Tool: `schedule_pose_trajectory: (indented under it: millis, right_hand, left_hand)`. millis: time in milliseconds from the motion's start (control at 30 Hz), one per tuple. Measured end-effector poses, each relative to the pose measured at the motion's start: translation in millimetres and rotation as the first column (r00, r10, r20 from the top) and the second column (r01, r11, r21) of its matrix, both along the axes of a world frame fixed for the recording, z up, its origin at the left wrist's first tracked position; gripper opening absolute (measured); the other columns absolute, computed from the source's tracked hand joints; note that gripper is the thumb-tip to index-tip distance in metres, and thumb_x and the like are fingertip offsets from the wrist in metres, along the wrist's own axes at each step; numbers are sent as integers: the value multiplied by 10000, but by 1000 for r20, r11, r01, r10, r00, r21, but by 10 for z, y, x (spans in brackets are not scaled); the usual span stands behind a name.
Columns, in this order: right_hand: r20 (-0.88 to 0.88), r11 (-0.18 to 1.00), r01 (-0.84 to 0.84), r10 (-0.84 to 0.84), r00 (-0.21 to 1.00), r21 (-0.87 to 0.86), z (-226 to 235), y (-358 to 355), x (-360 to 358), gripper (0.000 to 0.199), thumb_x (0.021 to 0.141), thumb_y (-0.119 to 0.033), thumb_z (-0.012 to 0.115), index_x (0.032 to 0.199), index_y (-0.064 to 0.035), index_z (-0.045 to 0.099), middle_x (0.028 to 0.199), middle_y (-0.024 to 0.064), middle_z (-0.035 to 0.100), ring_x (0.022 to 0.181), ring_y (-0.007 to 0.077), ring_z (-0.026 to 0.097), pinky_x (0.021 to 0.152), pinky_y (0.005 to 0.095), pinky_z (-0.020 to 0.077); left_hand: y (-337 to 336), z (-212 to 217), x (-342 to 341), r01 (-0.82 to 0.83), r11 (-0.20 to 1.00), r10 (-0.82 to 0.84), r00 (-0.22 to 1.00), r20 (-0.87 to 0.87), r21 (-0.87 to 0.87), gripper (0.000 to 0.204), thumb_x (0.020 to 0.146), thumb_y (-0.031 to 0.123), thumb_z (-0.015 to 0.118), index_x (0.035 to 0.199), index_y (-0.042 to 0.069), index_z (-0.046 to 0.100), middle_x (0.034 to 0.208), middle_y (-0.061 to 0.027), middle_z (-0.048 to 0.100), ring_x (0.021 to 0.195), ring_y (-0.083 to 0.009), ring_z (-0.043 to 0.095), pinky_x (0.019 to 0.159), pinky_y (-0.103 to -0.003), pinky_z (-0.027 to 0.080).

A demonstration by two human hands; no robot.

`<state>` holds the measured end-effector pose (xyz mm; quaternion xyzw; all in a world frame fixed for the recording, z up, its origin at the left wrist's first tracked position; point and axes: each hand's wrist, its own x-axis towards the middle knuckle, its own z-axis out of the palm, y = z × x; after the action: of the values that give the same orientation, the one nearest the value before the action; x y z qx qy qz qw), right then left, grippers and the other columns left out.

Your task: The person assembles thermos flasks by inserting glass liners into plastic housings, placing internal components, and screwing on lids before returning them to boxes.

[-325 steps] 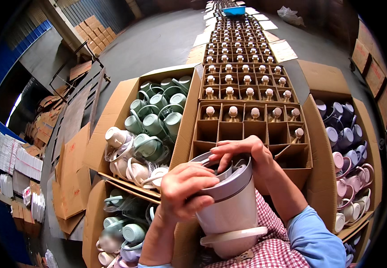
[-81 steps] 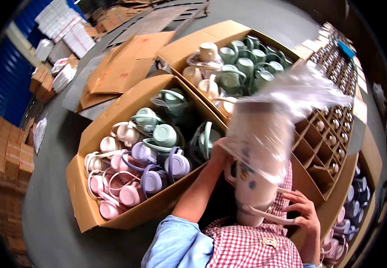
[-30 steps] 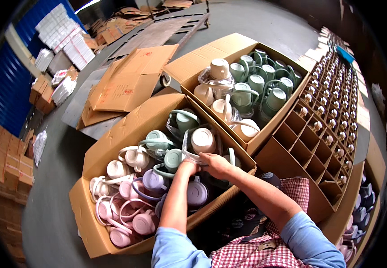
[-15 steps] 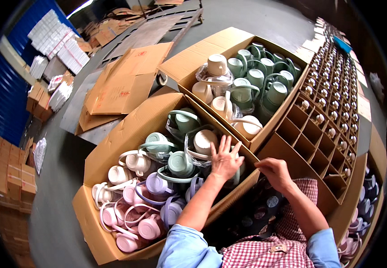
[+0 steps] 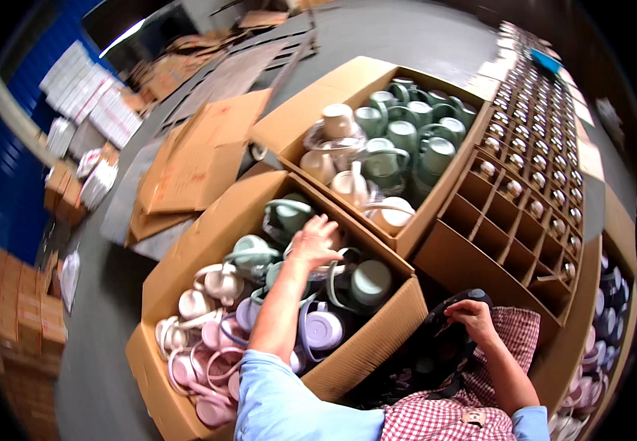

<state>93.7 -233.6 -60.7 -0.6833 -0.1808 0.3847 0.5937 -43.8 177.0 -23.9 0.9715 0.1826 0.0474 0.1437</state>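
Observation:
My left hand (image 5: 311, 241) reaches over the nearer open carton (image 5: 158, 283), fingers spread, above cup-shaped plastic pieces with loop handles. A green piece (image 5: 292, 216) in clear plastic lies just beyond its fingertips. Below the hand, my forearm covers part of the pile. Nearer me in this carton are a large green piece (image 5: 371, 282), a purple one (image 5: 323, 329), cream ones (image 5: 223, 284) and pink ones (image 5: 215, 409). My right hand (image 5: 471, 317) hovers above my lap by the carton's right side, fingers curled in; whether they pinch anything small is hidden.
Behind stands another open carton (image 5: 289, 156) of green and cream pieces. To the right, a divided carton (image 5: 473, 270) holds rows of silver round-topped items, with several bare compartments in front. A further carton (image 5: 613, 242) stands far right. Flattened cardboard (image 5: 201, 158) lies left on a low platform.
My left hand has moved left and farther in, off the cream piece, uncovering the large green piece. My right hand has drawn away from the carton's edge toward my lap. The view has shifted slightly.

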Motion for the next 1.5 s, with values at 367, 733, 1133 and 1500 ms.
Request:
schedule_pose_trajectory:
  millis: [367, 733, 1133, 1500]
  right_hand:
    - [-72, 951, 305, -301, 951, 56, 169, -1106, -154, 148, 827, 29, 591, 945, 28, 681, 890, 106, 691, 821, 157, 660, 743, 280, 549]
    - [-111, 809, 449, -442, 890, 379, 348, -2029, -385, 164, 858, -19, 575, 987, 16, 670, 935, 99, 687, 841, 147, 652, 760, 280, 547]
    - [514, 326, 944, -817, 261, 40, 831, -4282, -1417, 154, 802, -12, 608, 932, 10, 686, 829, 92, 688, 763, 111, 638, 731, 256, 512]
    - [851, -329, 818, -414, 324, -472, 494, -5790, -2750, 573, 617, -125, 755, 1167, -115, 595, 1383, 120, 440, 1291, 307, 397, 1055, 413, 369]
  left_hand:
    - [458, -481, -277, -399, 885, 464, 789, -402, 240, 616, 893, 564, 379, 1048, 31, 647, 1163, -216, 590, 1123, -362, 524, 996, -530, 330]
    - [-739, 254, 523, -125, 970, 185, 934, 305, -207, 340, 852, 180, 607, 1084, -68, 620, 1028, -196, 666, 947, -261, 633, 858, -347, 477]
    - [-4659, 499, 1957, 771, 504, -825, 563, 46, -389, 405, 711, 39, 697, 1108, 21, 617, 1200, -144, 599, 1086, -288, 580, 894, -341, 462]
    - [-4696, 131, 2057, 836, 412, -872, 477, 109, -363, 351, 685, 3, 682, 1034, 17, 648, 1162, -140, 616, 1074, -273, 584, 956, -347, 433]
